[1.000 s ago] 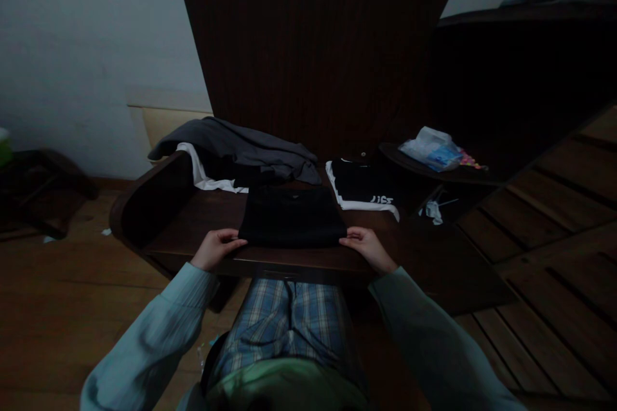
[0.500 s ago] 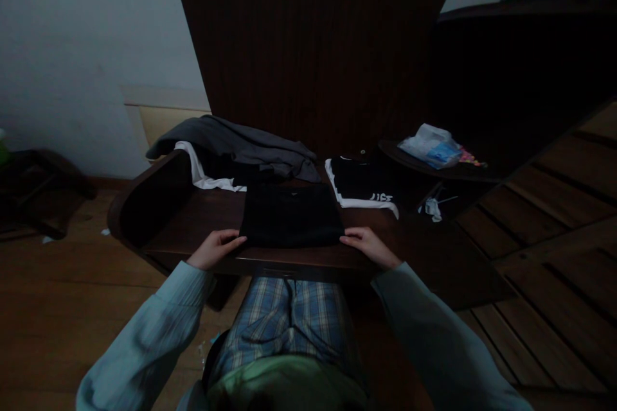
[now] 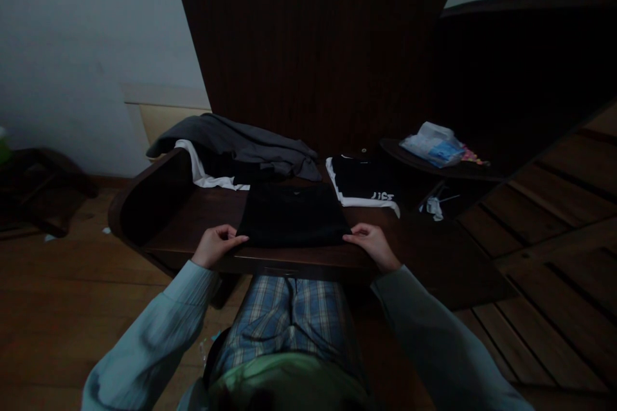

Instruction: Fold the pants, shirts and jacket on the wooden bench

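Note:
A black shirt (image 3: 292,215), folded into a rectangle, lies on the dark wooden tabletop (image 3: 193,221) before me. Its neckline faces away, toward the back panel. My left hand (image 3: 215,244) pinches its near left corner between thumb and fingers. At the near right corner, my right hand (image 3: 373,244) grips the cloth the same way. Just behind and to the right sits a folded stack, a black shirt with white lettering (image 3: 361,178) on top of a white garment (image 3: 371,203).
A grey garment (image 3: 241,141) is heaped at the back left, with a white cloth (image 3: 197,170) beneath it. On the right, a rounded shelf (image 3: 448,171) bears a clear plastic bag (image 3: 434,143). A raised curved side (image 3: 139,199) bounds the table's left end.
The shirt's near edge looks a little wider, its corners drawn slightly outward by both hands. My hands stay on the same corners.

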{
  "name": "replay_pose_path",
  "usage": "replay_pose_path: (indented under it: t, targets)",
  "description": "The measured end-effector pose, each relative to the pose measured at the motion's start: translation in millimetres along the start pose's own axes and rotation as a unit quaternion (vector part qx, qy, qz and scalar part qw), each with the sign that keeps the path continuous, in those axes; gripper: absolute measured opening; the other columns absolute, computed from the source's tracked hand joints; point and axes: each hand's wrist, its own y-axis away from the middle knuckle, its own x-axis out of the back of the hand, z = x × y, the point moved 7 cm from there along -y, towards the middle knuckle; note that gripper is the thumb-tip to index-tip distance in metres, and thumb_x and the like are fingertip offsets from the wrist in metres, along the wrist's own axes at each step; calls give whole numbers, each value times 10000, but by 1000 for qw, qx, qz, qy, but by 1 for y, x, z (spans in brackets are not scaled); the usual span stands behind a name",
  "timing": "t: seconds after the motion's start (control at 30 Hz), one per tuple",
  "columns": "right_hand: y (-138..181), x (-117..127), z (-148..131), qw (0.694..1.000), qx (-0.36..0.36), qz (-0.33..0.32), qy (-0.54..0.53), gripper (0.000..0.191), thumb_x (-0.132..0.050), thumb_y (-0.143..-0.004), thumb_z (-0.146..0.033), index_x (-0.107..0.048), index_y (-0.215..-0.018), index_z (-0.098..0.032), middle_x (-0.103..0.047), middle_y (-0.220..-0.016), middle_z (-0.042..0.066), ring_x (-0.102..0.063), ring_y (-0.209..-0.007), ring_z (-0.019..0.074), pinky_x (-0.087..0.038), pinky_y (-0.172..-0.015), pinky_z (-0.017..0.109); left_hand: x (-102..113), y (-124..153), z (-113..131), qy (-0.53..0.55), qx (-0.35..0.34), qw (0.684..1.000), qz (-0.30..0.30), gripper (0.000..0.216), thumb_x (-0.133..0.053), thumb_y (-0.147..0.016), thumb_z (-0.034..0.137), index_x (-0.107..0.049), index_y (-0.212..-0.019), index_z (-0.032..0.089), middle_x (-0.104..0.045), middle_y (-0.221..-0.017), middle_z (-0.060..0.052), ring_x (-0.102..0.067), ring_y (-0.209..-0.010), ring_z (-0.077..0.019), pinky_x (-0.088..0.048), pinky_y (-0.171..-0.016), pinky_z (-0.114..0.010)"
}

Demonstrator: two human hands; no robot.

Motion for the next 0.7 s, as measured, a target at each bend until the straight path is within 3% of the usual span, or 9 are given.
replay_pose_path:
  t: [0.1,0.23,0.33,0.47,0.7]
  targets:
    - [-1,-2,-2,1000,11,-16,15,408,-759,-375,-442,-536,-573,-163,-555,-541,-20,-510,-523,119,-399,-532,250,-2,0,1,-4,-2,1000,-25,397,-701,-393,495,-539,-494,148,-502,-480,36,-439,-474,-85,-355,-468,-203]
    - [-1,-9,-11,995,20,-92,34,422,-691,-496,-490,-624,-746,-156,-624,-711,16,-550,-654,142,-418,-636,266,-5,1,2,13,16,997,-70,433,-656,-459,547,-634,-615,144,-590,-573,-3,-503,-545,-120,-392,-512,-220]
    - [-1,-12,-13,990,20,-133,40,393,-640,-550,-521,-642,-693,-156,-638,-731,20,-556,-705,158,-412,-692,278,-5,2,2,22,21,997,-71,462,-638,-463,581,-648,-605,141,-587,-549,-7,-497,-539,-125,-390,-513,-225]
    - [-4,-10,-9,993,17,-106,41,381,-660,-511,-522,-607,-583,-151,-610,-625,8,-536,-629,153,-403,-638,274,-4,-1,0,28,11,999,-42,463,-644,-442,590,-629,-554,140,-580,-538,-7,-495,-544,-127,-389,-526,-227]
    - [-2,-2,-9,1000,-3,-28,12,423,-687,-444,-543,-569,-588,-162,-573,-586,-1,-507,-585,134,-379,-577,250,-1,-1,-6,-1,-4,1000,23,473,-576,-495,618,-581,-546,148,-519,-505,19,-458,-525,-117,-340,-489,-208]
